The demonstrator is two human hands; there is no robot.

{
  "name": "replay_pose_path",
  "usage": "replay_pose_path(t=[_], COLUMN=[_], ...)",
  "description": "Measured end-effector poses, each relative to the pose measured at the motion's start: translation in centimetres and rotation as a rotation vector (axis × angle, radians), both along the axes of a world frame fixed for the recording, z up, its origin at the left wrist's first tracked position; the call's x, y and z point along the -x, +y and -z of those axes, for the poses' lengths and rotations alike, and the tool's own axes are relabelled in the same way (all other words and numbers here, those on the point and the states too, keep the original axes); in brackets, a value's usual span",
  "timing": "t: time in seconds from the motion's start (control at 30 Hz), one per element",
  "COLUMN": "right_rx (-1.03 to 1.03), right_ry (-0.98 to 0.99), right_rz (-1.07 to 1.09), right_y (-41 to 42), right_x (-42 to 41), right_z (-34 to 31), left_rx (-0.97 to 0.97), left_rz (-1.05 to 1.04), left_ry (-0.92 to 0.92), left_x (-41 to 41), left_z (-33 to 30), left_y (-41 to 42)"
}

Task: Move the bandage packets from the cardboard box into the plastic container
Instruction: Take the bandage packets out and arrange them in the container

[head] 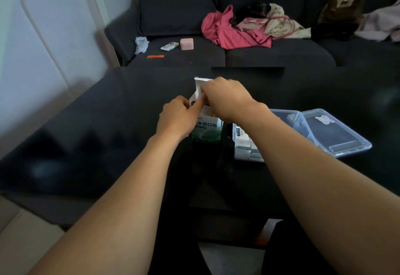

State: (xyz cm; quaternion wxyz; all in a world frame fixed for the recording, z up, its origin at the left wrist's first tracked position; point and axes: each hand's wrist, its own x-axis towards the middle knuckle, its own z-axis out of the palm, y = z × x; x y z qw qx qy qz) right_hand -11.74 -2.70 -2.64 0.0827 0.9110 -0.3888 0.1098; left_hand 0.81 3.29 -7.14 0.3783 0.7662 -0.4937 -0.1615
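A white and green cardboard box stands upright on the black table, its top flap raised. My left hand grips the box's left side near the top. My right hand covers the box's opening with its fingers curled down into it; what they hold is hidden. To the right sits the clear plastic container with several bandage packets lying in it, partly covered by my right forearm.
The container's clear lid lies on the table to the right. Behind the table stands a dark sofa with pink clothes, a pink case and small items on it. A white wall is at left.
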Motion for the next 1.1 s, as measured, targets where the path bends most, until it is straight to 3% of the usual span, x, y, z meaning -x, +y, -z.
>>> replay_pose_path(t=[0.1, 0.23, 0.47, 0.83, 1.0, 1.1], right_rx=[0.025, 0.004, -0.006, -0.127, -0.291, -0.397], right_ry=[0.007, -0.063, -0.205, -0.562, -0.785, -0.849], right_rz=[0.000, -0.010, -0.080, -0.172, -0.197, -0.216], right_y=[0.0, -0.4, -0.2, -0.5, -0.5, -0.6], right_x=[0.1, 0.5, 1.0, 2.9, 4.2, 5.0], right_z=[-0.1, -0.6, -2.5, -3.5, -3.6, -3.5], left_rx=[0.061, 0.164, 0.298, 0.401, 0.360, 0.293], left_rz=[0.008, 0.096, 0.175, 0.226, 0.294, 0.348], left_ry=[0.051, -0.040, -0.026, -0.019, 0.200, 0.482], left_x=[-0.4, -1.0, -0.7, 0.9, 2.3, 3.4], left_z=[-0.1, 0.0, 0.0, -1.2, -2.3, -3.0], left_y=[0.1, 0.4, 0.0, 0.2, 1.3, 1.9])
